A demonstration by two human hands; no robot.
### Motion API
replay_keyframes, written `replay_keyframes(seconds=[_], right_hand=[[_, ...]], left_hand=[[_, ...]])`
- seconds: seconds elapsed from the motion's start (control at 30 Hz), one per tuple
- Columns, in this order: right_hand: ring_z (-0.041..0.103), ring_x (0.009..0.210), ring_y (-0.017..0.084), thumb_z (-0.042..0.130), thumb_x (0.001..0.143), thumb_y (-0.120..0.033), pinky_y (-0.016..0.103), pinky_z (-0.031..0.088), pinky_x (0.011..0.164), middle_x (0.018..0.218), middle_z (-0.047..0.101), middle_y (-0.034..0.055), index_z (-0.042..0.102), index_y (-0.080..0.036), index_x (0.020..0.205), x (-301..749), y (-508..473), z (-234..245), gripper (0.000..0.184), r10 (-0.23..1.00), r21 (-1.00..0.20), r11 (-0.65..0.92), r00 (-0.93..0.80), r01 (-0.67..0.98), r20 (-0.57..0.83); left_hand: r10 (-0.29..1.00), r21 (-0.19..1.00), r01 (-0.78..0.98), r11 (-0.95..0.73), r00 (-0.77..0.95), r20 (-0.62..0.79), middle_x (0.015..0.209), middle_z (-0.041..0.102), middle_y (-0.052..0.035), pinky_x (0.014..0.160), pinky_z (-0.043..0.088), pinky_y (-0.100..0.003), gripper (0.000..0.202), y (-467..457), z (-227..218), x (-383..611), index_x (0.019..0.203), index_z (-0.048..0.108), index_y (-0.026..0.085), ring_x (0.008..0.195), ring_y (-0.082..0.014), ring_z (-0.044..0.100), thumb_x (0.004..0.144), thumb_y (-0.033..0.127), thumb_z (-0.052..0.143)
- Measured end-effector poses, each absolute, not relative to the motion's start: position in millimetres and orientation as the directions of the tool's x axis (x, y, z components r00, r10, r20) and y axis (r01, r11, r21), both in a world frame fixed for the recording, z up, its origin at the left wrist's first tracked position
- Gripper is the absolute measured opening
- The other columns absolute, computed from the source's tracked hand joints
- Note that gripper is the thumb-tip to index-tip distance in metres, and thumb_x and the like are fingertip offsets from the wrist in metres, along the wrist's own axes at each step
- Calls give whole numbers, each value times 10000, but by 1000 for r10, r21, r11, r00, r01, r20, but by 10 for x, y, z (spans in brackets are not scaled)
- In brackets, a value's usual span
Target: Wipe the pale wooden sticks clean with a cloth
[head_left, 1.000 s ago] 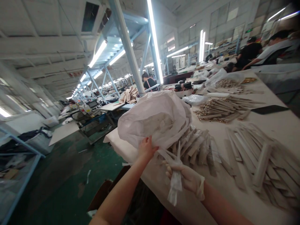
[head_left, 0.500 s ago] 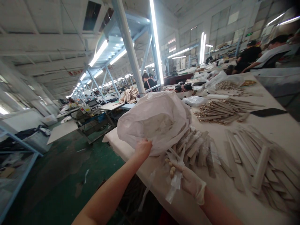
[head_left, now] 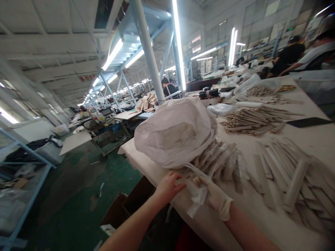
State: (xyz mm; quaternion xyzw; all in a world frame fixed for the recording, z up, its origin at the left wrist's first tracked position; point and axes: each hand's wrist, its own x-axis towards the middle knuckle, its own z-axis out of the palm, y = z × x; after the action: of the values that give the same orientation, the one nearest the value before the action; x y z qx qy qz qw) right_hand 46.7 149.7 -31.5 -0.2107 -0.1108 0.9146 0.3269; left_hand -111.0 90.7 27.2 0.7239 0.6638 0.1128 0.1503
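Observation:
My left hand [head_left: 169,189] is bare and sits at the near table edge. Its thumb and fingers are apart, close to the fingertips of my right hand. A thin glove covers my right hand [head_left: 213,193], whose fingers are closed around a crumpled strip of clear plastic [head_left: 196,201]. A pale narrow strap [head_left: 195,169] runs from the gloved fingers toward the bag; where it ends is hidden. Just beyond both hands, a large white plastic bag [head_left: 151,146] lies with its mouth open toward me, and pale material shows inside.
Right of the bag are plastic-wrapped beige strips [head_left: 218,160]. More flat strips [head_left: 282,174] spread at the right, with a pile of metal-tipped straps [head_left: 253,120] behind. A dark flat object [head_left: 309,122] lies beyond. A cardboard box [head_left: 136,198] stands below the table edge. Co-workers sit at the back right.
My left hand has let go of the white bag's rim and come down and right, beside my right hand. My right hand keeps its hold on the plastic. The view has shifted slightly.

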Motion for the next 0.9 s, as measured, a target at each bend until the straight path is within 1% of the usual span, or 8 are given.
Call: replay_keyframes(seconds=[0.1, 0.17, 0.27, 0.43, 0.67, 0.77, 0.83, 0.9], right_hand=[[523, 420, 36, 644, 716, -154, 145, 495, 515, 478, 556, -71, 596, -175, 713, 540, 1502, -364, 53, 606, -253, -794, -693, -553, -391], [406, 321, 8, 628, 736, -157, 101, 400, 383, 389, 447, -102, 594, -161, 733, 593, 1484, -360, 34, 564, -189, -823, -731, -536, -385], [289, 279, -3, 607, 760, -176, 95, 256, 304, 343, 317, -127, 588, -140, 761, 680, 1443, -345, 40, 519, -156, -854, -796, -497, -310], [290, 295, 8, 580, 793, -177, 105, 241, 316, 366, 295, -124, 575, -122, 830, 864, 1363, -338, 67, 526, -138, -850, -824, -508, -211], [309, 308, 6, 617, 756, -135, 104, 263, 317, 396, 331, -113, 540, -170, 711, 1030, 1261, -225, 96, 549, -50, -825, -778, -563, -304], [321, 318, -13, 654, 737, -189, 92, 285, 324, 463, 425, -94, 541, -132, 719, 914, 1122, -172, 129, 474, -35, -866, -800, -498, -368], [355, 338, -3, 626, 766, -304, 107, 327, 344, 518, 485, -70, 556, -133, 757, 851, 1006, -158, 184, 485, -142, -873, -802, -466, -347], [437, 402, 34, 558, 801, -391, 152, 395, 392, 589, 531, -42, 568, -144, 813, 858, 899, -158, 248, 528, -309, -840, -801, -445, -283]], left_hand=[[990, 257, 958, 127, -108, -88, 1076, 544, -112, 796, 427, -293, 392, 934, -58, -1296, 1088, 540, 133, 910, -210, 565, 755, 339, 553], [986, 248, 956, 154, -133, -102, 1006, 567, -95, 781, 424, -278, 257, 945, -234, -1339, 992, 579, 137, 874, -189, 576, 815, 281, 460], [984, 244, 954, 174, -156, -91, 942, 588, -72, 780, 414, -259, 267, 946, -328, -1356, 905, 599, 148, 859, -167, 579, 868, 251, 355], [984, 220, 960, 176, -165, -64, 888, 628, -60, 770, 411, -263, 273, 894, -173, -1533, 846, 618, 175, 839, -175, 591, 874, 269, 363], [974, 229, 955, 185, -209, 85, 923, 635, -81, 807, 411, -279, 298, 842, 285, -1679, 928, 593, 159, 885, -178, 581, 898, 264, 316], [966, 289, 957, 8, -82, 246, 980, 618, -65, 830, 409, -246, 285, 811, 445, -1262, 984, 575, 179, 917, -150, 564, 899, 283, 323], [932, 284, 934, -219, 114, 343, 973, 624, -52, 803, 427, -230, 244, 740, 478, -896, 957, 589, 196, 899, -142, 569, 885, 254, 362], [853, 177, 867, -466, 386, 352, 946, 640, -31, 756, 444, -251, 203, 628, 450, -583, 927, 598, 214, 847, -150, 583, 866, 247, 407]])
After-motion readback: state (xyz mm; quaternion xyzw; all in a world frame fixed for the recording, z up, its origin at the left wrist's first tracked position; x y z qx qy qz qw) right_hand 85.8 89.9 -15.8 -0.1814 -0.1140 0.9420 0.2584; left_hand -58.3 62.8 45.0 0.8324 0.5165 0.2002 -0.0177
